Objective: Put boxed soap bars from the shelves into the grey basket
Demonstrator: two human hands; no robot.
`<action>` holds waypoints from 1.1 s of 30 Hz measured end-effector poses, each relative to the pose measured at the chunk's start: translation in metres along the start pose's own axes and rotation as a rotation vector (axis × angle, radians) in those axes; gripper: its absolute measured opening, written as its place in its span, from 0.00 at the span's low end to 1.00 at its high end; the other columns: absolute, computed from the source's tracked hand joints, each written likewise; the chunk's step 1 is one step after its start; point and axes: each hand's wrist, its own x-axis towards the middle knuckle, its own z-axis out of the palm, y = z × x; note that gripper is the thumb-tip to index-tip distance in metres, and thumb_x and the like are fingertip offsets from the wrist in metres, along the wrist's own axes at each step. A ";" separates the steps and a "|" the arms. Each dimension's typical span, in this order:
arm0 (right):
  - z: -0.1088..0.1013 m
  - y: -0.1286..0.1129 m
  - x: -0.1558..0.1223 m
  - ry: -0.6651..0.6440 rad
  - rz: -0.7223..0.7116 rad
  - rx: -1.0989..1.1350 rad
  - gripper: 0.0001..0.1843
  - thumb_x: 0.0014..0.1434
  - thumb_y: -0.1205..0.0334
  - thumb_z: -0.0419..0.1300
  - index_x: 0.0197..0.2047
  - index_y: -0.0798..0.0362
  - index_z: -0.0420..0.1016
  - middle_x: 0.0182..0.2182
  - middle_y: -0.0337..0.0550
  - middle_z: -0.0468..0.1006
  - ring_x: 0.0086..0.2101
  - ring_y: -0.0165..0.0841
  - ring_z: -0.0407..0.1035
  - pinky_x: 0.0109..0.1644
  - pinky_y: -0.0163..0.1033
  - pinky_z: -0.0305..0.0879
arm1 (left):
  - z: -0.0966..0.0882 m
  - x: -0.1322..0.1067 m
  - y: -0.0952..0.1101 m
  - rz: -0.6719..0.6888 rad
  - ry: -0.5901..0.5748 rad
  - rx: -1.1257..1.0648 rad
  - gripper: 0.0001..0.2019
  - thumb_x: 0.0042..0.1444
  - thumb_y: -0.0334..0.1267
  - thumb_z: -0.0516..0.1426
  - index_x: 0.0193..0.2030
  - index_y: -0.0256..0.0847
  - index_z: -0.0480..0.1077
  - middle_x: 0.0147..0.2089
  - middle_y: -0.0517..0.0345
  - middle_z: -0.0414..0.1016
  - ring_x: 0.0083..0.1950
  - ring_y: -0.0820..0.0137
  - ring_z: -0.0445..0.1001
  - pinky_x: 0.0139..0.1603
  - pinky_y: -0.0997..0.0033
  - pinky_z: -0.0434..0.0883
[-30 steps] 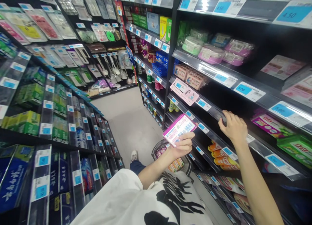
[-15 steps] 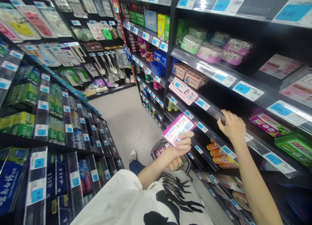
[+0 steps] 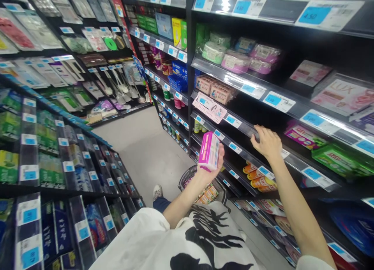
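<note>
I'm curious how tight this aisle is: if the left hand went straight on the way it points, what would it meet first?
Probably the shelf edge with its price tags, beyond the left hand and the pink box it holds, though depth is hard to judge.

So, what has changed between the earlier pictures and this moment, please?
The left hand has turned the pink-and-white package, so its narrow magenta side now faces the camera; the view swung slightly rightward. Nothing was newly taken or released. The right hand stayed at the shelf edge.
</note>
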 end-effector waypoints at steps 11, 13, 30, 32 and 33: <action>-0.046 -0.072 0.013 -0.027 0.210 0.958 0.23 0.73 0.44 0.52 0.57 0.50 0.76 0.53 0.51 0.81 0.54 0.44 0.75 0.60 0.53 0.70 | -0.013 -0.001 -0.008 0.540 0.058 0.475 0.43 0.52 0.46 0.74 0.71 0.56 0.59 0.59 0.55 0.78 0.51 0.67 0.81 0.57 0.65 0.77; -0.061 -0.101 0.012 -0.335 0.170 1.217 0.27 0.72 0.40 0.53 0.63 0.50 0.71 0.53 0.50 0.81 0.49 0.43 0.78 0.54 0.51 0.74 | -0.015 0.000 -0.013 0.575 0.021 0.506 0.44 0.51 0.46 0.74 0.71 0.56 0.58 0.60 0.54 0.77 0.55 0.65 0.79 0.60 0.63 0.76; -0.101 -0.050 0.037 -0.191 0.129 0.412 0.36 0.60 0.38 0.67 0.63 0.50 0.68 0.49 0.50 0.81 0.45 0.48 0.78 0.51 0.50 0.75 | -0.091 -0.027 -0.011 0.293 -0.364 1.260 0.21 0.70 0.48 0.56 0.66 0.45 0.68 0.67 0.44 0.71 0.65 0.58 0.74 0.64 0.56 0.72; -0.096 -0.031 0.050 -0.136 0.086 0.199 0.35 0.63 0.38 0.64 0.64 0.51 0.68 0.51 0.53 0.80 0.48 0.51 0.77 0.52 0.52 0.74 | -0.119 -0.038 -0.007 0.150 -0.358 1.389 0.21 0.71 0.50 0.54 0.64 0.43 0.69 0.63 0.45 0.76 0.61 0.60 0.77 0.61 0.59 0.74; -0.092 -0.022 0.056 -0.122 0.058 0.132 0.34 0.65 0.39 0.62 0.65 0.52 0.67 0.52 0.54 0.80 0.49 0.52 0.76 0.54 0.52 0.73 | -0.134 -0.043 -0.005 0.098 -0.355 1.470 0.21 0.72 0.51 0.52 0.63 0.43 0.70 0.61 0.46 0.78 0.59 0.60 0.78 0.59 0.61 0.75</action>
